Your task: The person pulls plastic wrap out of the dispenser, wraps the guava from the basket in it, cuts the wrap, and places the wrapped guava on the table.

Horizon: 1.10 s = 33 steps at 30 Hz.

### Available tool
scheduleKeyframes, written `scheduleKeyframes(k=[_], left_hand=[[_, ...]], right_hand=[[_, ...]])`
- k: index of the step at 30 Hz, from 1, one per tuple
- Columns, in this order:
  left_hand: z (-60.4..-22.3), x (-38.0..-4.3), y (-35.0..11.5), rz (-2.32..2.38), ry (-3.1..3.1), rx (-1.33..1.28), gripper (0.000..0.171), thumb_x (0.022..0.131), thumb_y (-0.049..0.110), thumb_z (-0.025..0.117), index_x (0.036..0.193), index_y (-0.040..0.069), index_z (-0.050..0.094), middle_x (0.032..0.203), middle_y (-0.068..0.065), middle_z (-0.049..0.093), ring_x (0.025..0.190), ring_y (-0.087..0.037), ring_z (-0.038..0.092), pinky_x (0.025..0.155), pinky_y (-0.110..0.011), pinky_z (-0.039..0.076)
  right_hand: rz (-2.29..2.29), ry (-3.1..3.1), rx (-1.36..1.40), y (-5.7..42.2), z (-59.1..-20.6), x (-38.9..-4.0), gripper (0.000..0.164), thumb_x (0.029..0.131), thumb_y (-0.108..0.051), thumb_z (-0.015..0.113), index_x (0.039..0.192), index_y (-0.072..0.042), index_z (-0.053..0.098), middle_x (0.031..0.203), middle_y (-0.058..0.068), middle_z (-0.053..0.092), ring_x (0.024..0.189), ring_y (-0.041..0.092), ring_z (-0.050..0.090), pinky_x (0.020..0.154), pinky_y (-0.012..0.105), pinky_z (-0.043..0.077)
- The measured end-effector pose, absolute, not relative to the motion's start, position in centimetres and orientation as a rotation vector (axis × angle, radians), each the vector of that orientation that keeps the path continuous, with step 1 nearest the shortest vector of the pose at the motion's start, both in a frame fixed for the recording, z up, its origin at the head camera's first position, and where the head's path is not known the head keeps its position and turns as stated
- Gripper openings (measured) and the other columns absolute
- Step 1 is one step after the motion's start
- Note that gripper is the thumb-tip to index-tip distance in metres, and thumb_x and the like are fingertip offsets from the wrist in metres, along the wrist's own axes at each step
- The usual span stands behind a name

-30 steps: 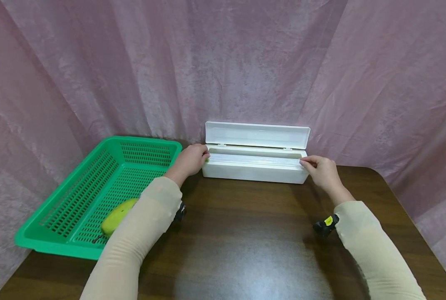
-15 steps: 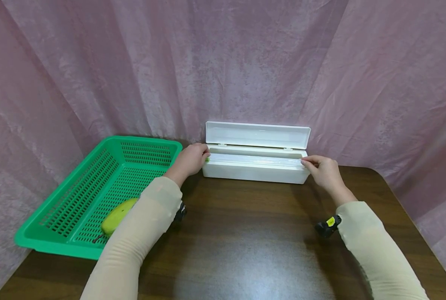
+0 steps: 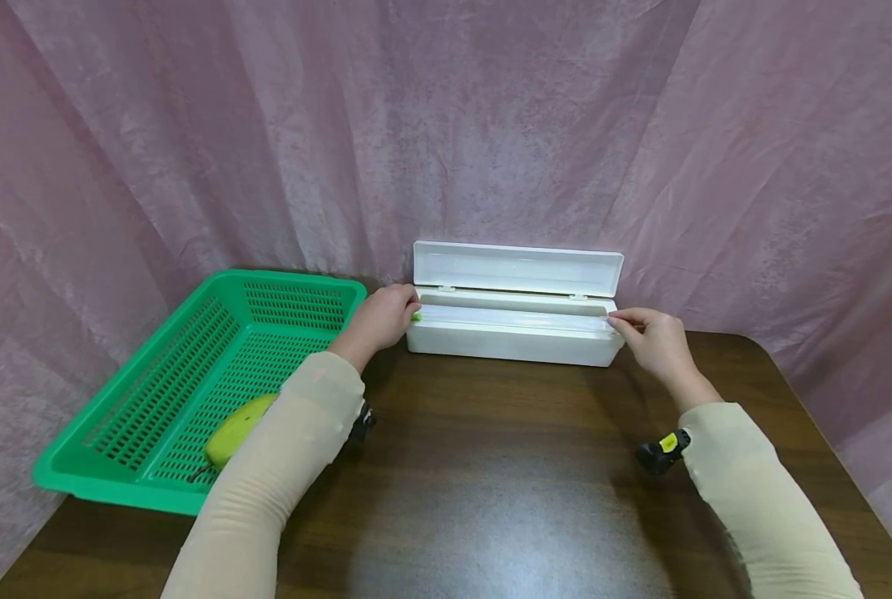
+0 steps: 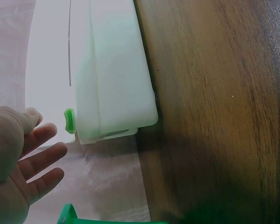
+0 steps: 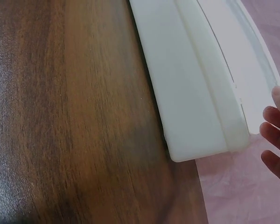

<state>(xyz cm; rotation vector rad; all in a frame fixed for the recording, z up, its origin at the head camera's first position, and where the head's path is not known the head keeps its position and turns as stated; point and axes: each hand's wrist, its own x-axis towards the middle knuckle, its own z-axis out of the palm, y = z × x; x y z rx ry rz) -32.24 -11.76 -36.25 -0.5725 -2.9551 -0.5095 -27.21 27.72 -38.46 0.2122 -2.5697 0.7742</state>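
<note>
White plastic, the long open-lidded dispenser box sits at twelve o'clock on the dark wooden table. The left hand rests at its nine-o'clock end by a green tab, fingers loosely spread; the right hand pinches the three-o'clock end's rim. A green slotted plastic basket lies at nine o'clock.

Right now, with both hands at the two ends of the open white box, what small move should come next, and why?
Probably pinch the clear film edge at both ends and draw it toward the table's near side. The white box stands with its lid up, the left hand by the green tab, and the right hand at the other end. Whether either hand grips the film already is unclear.
</note>
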Motion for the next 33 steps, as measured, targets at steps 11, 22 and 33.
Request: scheduleKeyframes(k=[11, 22, 33], left_hand=[[-35.6, -32.0, -12.1, -0.542, -2.974, -0.549, 0.016, 0.099, 0.022, 0.049, 0.102, 0.009, 0.059, 0.102, -0.008, 0.061, 0.089, -0.024, 0.058, 0.079, -0.039, 0.048], [-35.9, -32.0, -12.2, -0.543, -2.979, -0.550, 0.017, 0.099, 0.022, 0.049, 0.102, 0.010, 0.060, 0.101, -0.008, 0.062, 0.090, -0.024, 0.058, 0.079, -0.038, 0.048], [-36.0, -32.2, -12.0, -0.568, -2.994, -0.546, 0.016, 0.099, 0.023, 0.048, 0.102, 0.011, 0.059, 0.099, -0.006, 0.060, 0.085, -0.023, 0.056, 0.075, -0.037, 0.047]], right_hand=[[0.778, -2.580, 0.097, 29.6, -37.1, -26.4, 0.026, 0.095, -0.024, 0.057, 0.104, -0.002, 0.068, 0.097, 0.018, 0.070, 0.081, 0.024, 0.059, 0.064, 0.018, 0.040], [0.675, -2.770, 0.369, 28.2, -39.0, -26.3, 0.054, 0.077, -0.033, 0.077, 0.117, 0.000, 0.062, 0.115, 0.019, 0.062, 0.105, 0.034, 0.056, 0.088, 0.050, 0.044], [0.205, -2.580, 0.605, 26.8, -41.1, -27.1, 0.047, 0.075, -0.019, 0.077, 0.114, -0.001, 0.058, 0.109, 0.018, 0.063, 0.101, 0.037, 0.058, 0.082, 0.051, 0.047]])
